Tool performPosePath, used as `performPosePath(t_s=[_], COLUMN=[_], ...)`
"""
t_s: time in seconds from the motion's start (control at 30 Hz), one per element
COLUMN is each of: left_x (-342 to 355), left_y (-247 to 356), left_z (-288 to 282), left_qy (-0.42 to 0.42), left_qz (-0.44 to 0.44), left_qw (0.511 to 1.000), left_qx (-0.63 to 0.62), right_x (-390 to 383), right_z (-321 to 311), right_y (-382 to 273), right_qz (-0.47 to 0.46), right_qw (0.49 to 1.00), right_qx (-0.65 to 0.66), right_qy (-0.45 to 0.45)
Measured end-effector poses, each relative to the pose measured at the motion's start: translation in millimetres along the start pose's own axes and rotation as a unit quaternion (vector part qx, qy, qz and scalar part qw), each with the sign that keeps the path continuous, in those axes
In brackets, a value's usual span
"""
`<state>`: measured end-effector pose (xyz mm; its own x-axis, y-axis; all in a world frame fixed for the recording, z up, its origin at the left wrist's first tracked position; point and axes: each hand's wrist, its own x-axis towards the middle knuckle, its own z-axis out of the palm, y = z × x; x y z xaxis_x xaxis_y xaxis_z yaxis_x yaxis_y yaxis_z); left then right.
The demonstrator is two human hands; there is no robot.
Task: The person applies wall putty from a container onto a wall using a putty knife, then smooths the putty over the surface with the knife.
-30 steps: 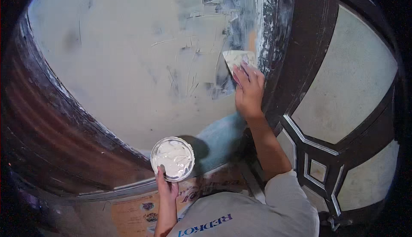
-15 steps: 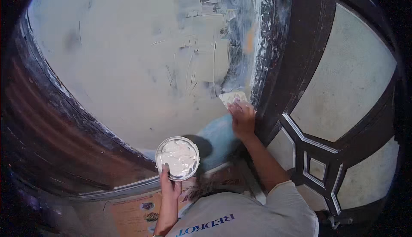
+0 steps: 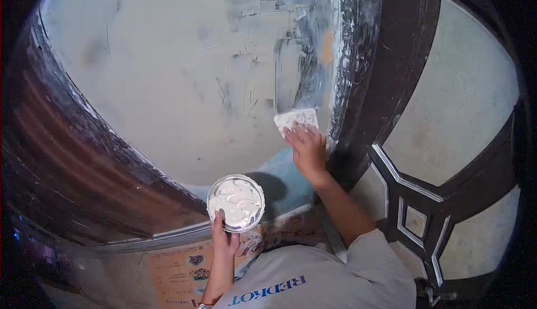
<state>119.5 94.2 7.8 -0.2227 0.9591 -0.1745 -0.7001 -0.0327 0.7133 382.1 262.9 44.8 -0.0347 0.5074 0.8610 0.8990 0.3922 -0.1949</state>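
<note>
In my left hand [image 3: 225,237] is a round metal tin lid [image 3: 258,190] with a raised rim, the thumb hooked over its near edge. Creamy white putty [image 3: 235,200] lies spread and ridged inside it. My right hand [image 3: 309,146] presses a flat, putty-smeared putty scraper [image 3: 296,120] to the wall [image 3: 184,85], fingers stretched over the back of the blade. Above the scraper runs a thin grey streaked strip. Most of the wall is coated off-white; a bluish patch [image 3: 279,174] shows low down near my right wrist.
A dark wooden frame [image 3: 358,74] smeared with white borders the wall on the right, beside a dark door with pale panels [image 3: 458,96]. Brown woodwork [image 3: 95,158] curves along the left. A printed orange sheet [image 3: 173,275] lies below, left of my forearm.
My right hand has shifted left and slightly up with the scraper, now flatter against the wall. A fresh scraped strip shows above it. The left hand and tin lid appear slightly further right.
</note>
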Motion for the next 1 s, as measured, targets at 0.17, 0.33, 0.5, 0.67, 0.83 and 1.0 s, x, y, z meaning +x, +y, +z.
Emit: performPosePath(t_s=[0.17, 0.33, 0.5, 0.67, 0.83, 1.0], left_x=[-1.0, -2.7, -2.8, -4.2, -5.1, -10.8], left_y=[0.4, -7.7, -17.4, -26.1, -33.0, -32.0], left_z=[4.5, 8.2, 11.9, 9.3, 10.3, 9.8], left_qy=[0.036, 0.012, 0.014, 0.028, 0.010, 0.034], left_qz=[-0.002, -0.004, -0.009, -0.010, -0.029, -0.035], left_qw=[0.999, 1.000, 0.999, 0.999, 0.999, 0.998], left_qx=[0.026, -0.019, -0.036, -0.037, -0.028, -0.032], right_x=[16.9, 114.0, 52.1, -83.2, -136.6, -87.3], right_z=[-21.2, -55.8, 13.1, 50.1, 37.9, 16.3], right_y=[3.4, 1.3, 9.6, 19.9, 36.8, 41.0], right_qz=[0.005, -0.008, 0.027, 0.020, 0.076, 0.081], right_qw=[0.998, 0.991, 0.998, 0.997, 0.976, 0.984], right_qx=[0.040, 0.046, -0.019, 0.012, 0.083, 0.139], right_qy=[0.046, 0.124, 0.047, -0.070, -0.185, -0.080])
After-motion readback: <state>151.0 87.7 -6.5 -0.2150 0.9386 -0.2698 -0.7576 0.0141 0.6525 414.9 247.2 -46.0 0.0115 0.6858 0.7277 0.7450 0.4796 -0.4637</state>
